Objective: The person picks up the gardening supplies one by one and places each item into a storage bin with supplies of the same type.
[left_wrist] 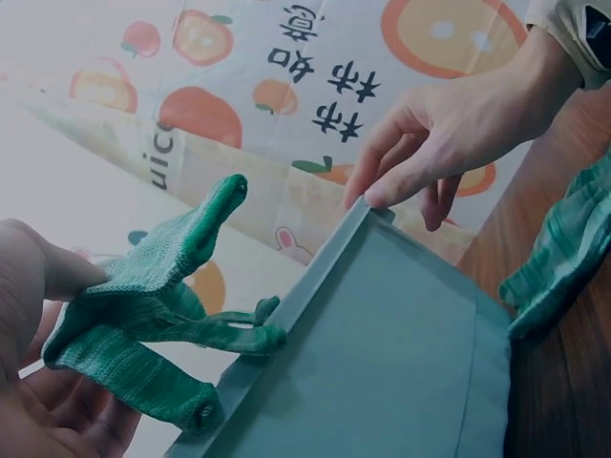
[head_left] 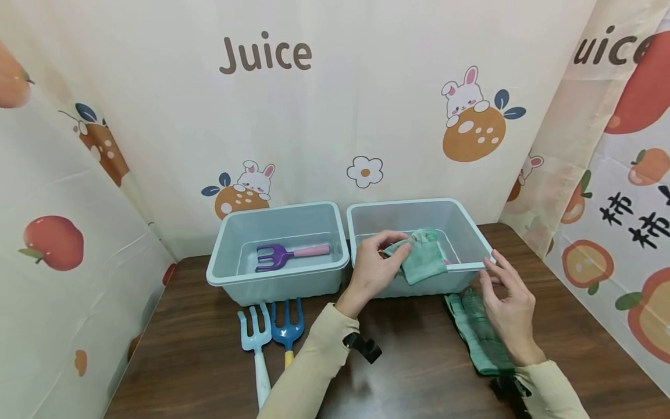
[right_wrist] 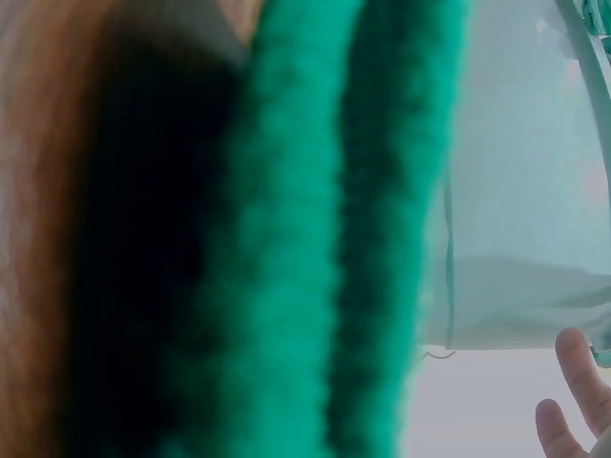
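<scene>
The left hand point(head_left: 373, 267) pinches a soft, light green glove point(head_left: 421, 256) at its cuff over the right bin point(head_left: 473, 224), while the right hand point(head_left: 510, 305), fingers relaxed, touches the bin rim.

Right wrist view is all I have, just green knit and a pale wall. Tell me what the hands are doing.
Observer: The left hand pinches a green glove over the front rim of the right bin.
Operator: Report the right hand.
Observer: The right hand holds nothing; its fingertips rest on that bin's front right corner.
Operator: Then say what my green blur is.
Observer: Probably the second green glove, lying flat on the table under the right wrist.
Operator: List what else is out.
Observer: A purple rake lies in the left bin; a light blue rake and a darker blue rake lie in front of it.
</scene>
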Demonstrator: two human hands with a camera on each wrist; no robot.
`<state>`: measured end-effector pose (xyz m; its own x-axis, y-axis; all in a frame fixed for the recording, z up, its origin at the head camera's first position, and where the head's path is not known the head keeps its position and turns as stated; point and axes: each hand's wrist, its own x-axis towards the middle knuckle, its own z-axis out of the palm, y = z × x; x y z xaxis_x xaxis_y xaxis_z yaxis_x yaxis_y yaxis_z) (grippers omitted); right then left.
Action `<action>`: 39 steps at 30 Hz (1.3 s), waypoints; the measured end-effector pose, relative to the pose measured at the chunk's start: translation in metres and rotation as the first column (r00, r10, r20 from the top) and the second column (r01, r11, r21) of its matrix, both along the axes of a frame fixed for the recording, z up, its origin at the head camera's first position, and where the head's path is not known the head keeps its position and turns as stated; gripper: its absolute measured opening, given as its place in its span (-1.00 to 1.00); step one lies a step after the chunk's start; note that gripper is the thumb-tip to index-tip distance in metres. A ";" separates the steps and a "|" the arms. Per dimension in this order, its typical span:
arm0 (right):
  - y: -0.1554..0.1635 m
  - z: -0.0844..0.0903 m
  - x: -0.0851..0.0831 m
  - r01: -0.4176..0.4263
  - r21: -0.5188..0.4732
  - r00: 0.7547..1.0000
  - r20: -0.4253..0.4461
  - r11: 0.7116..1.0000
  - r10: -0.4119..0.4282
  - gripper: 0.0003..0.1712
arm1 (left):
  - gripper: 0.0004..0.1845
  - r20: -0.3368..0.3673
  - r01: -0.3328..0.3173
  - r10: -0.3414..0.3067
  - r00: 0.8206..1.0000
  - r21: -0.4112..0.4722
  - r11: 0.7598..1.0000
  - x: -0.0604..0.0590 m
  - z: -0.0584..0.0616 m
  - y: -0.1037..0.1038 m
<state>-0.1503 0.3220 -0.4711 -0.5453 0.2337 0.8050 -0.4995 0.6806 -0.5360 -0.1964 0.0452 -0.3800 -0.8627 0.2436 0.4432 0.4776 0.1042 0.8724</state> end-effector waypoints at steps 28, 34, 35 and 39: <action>-0.003 0.008 -0.002 0.059 0.048 0.995 -0.079 0.997 -0.055 -0.56 | -0.79 0.091 -0.008 0.004 0.996 0.042 0.999 -0.011 -0.001 0.012; 0.007 0.001 -0.005 0.065 0.093 0.995 -0.079 0.994 -0.058 -0.52 | -0.81 0.102 -0.057 0.055 0.993 0.021 0.998 -0.016 0.002 0.013; 0.007 0.002 -0.004 0.065 0.093 0.995 -0.080 0.994 -0.058 -0.52 | -0.80 0.101 -0.060 0.058 0.993 0.017 0.998 -0.017 0.002 0.013; 0.007 0.002 -0.004 0.071 0.089 0.994 -0.086 0.994 -0.063 -0.53 | -0.81 0.093 -0.064 0.063 0.994 0.002 0.998 -0.020 0.004 0.012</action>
